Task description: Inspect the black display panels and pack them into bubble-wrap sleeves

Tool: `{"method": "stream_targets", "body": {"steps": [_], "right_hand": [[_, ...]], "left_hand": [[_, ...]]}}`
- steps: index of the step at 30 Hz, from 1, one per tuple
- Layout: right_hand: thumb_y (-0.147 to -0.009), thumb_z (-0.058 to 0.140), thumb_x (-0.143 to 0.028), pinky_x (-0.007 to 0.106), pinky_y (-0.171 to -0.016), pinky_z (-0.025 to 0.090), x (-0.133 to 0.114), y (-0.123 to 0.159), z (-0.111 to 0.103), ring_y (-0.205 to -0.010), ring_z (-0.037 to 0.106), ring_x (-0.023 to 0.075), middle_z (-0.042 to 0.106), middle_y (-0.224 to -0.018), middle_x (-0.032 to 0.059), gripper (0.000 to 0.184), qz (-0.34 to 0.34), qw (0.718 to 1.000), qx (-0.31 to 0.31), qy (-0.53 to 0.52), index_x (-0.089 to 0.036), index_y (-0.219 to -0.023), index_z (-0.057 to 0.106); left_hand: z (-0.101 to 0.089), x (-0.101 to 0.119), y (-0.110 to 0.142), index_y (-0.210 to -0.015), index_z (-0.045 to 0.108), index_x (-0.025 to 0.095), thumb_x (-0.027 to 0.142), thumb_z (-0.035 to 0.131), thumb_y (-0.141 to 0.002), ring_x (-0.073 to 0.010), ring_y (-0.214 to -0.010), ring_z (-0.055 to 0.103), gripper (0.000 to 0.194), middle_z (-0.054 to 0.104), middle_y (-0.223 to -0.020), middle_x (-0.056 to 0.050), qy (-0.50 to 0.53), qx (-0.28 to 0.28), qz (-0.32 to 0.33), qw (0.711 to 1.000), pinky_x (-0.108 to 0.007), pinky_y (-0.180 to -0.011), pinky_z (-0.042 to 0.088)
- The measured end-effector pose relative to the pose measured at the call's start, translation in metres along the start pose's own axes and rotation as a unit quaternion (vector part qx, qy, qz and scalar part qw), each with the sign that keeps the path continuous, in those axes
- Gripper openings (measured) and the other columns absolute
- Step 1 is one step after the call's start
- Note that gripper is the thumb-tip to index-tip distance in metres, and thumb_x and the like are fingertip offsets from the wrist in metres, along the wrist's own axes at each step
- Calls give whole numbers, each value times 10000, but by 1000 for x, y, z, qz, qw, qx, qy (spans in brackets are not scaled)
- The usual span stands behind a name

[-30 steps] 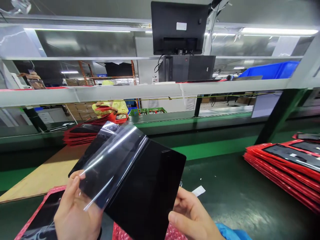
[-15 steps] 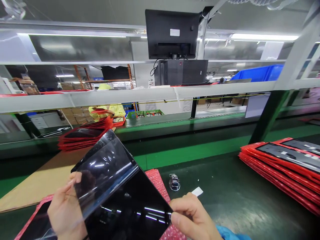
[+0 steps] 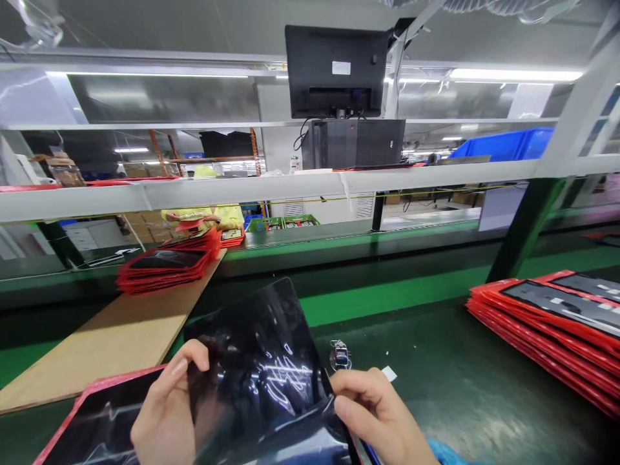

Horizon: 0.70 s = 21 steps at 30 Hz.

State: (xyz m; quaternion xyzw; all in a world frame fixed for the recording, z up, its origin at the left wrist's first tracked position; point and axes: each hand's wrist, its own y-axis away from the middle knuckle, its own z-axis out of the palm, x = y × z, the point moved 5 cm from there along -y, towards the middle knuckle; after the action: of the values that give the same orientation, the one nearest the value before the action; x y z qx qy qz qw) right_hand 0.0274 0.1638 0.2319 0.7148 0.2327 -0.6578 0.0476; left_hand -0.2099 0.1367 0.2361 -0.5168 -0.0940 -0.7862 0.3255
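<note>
I hold a glossy black panel (image 3: 264,361) low in the middle of the view, with a wrinkled clear film lying over it. My left hand (image 3: 167,413) grips the panel's left edge, thumb on top and fingers curled. At the panel's right edge my right hand (image 3: 378,416) pinches it between thumb and forefinger. Under the panel, on the dark green belt (image 3: 460,381), lies another black panel in a red bubble-wrap sleeve (image 3: 97,420).
A stack of red sleeves with black panels (image 3: 552,329) lies at the right. A second red stack (image 3: 165,261) sits on a wooden board (image 3: 116,336) at the left. A small clear object (image 3: 340,355) and a white scrap (image 3: 389,373) lie on the belt. A person in yellow (image 3: 208,216) works beyond.
The raised clear film has come down onto the black panel and now lies wrinkled on it. The panel sank lower and flatter. My left hand shifted right along its edge.
</note>
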Motion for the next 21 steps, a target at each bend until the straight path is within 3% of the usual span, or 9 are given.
{"method": "stream_targets", "body": {"steps": [7, 14, 17, 19, 21], "right_hand": [[-686, 666, -515, 306, -710, 477, 11, 1, 4, -685, 530, 184, 574, -681, 20, 342, 0, 999, -21, -34, -192, -794, 698], [-628, 764, -373, 374, -903, 482, 13, 5, 6, -1001, 601, 285, 657, -1047, 77, 576, 53, 998, -35, -8, -208, -1163, 628], [-681, 748, -334, 379, -1001, 427, 8, 2, 6, -1196, 525, 289, 588, -1259, 104, 755, -30, 998, -51, 5, -220, -1358, 435], [-692, 752, -320, 392, -1036, 390, 6, 1, 8, -1306, 418, 288, 463, -1408, 129, 918, -141, 988, -66, 23, -223, -1449, 243], [-690, 763, -301, 415, -1041, 378, 6, 2, 6, -1346, 345, 293, 337, -1493, 120, 1006, -250, 965, -37, 74, -266, -1472, 131]], "left_hand": [[-1, -1, 8, -524, 563, 203, 397, 641, -607, -141, -609, 447, 225, 515, -593, 9, -47, -3, 61, 997, -261, -566, 343], [2, 4, 13, -464, 551, 211, 380, 615, -628, -143, -607, 447, 245, 488, -551, 12, -67, 15, 124, 990, -279, -582, 325], [3, 4, 13, -439, 549, 217, 409, 637, -597, -152, -541, 431, 264, 479, -499, 5, -77, 6, 127, 989, -301, -520, 317], [2, 6, 13, -412, 545, 224, 427, 657, -578, -156, -499, 416, 286, 473, -458, 1, -93, 11, 146, 985, -310, -488, 323], [2, 7, 12, -396, 543, 231, 445, 655, -586, -160, -473, 422, 307, 478, -436, -2, -111, 5, 167, 980, -313, -470, 335]]}}
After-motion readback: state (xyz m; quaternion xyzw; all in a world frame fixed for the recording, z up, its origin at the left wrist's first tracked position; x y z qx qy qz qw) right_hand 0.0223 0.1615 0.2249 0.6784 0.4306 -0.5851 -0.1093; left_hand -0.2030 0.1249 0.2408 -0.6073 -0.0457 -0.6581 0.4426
